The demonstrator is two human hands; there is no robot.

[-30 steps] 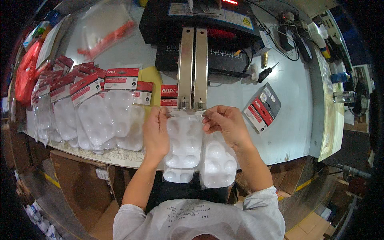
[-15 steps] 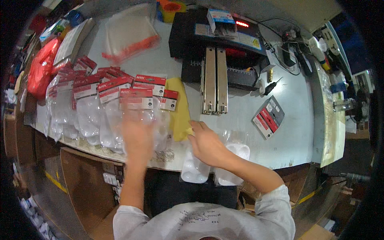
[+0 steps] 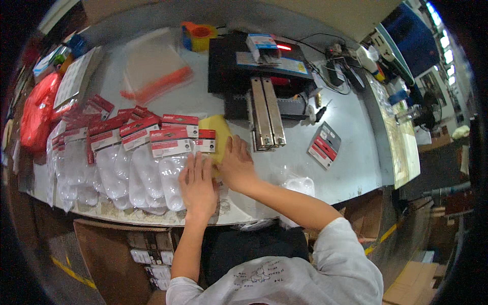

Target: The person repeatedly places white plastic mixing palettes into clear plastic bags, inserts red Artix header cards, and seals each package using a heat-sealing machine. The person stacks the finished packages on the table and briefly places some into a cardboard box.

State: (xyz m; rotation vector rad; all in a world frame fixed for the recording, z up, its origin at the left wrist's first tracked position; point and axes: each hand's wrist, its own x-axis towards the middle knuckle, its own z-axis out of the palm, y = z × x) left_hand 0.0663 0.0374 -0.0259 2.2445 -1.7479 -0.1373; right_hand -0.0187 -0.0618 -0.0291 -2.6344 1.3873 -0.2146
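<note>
My left hand, fingers spread, rests at the right edge of a clear-bagged white plastic palette with a red and white header card. Beside it my right hand lies with fingers stretched out over a yellow sheet, whose lower part it covers. More bagged palettes with red header cards overlap in a row to the left. Another white palette in clear film sits at the front edge, partly under my right forearm. Neither hand visibly grips anything.
A black sealing machine with two metal bars and a red display stands at the back. Clear bags with red strips, a red plastic bag and a yellow tape holder lie around. A grey and red card is at right.
My left hand has come down and rightward onto the bagged palette's edge. My right hand has shifted left over the yellow sheet. The near-middle white palette no longer shows; the whole view has shifted.
</note>
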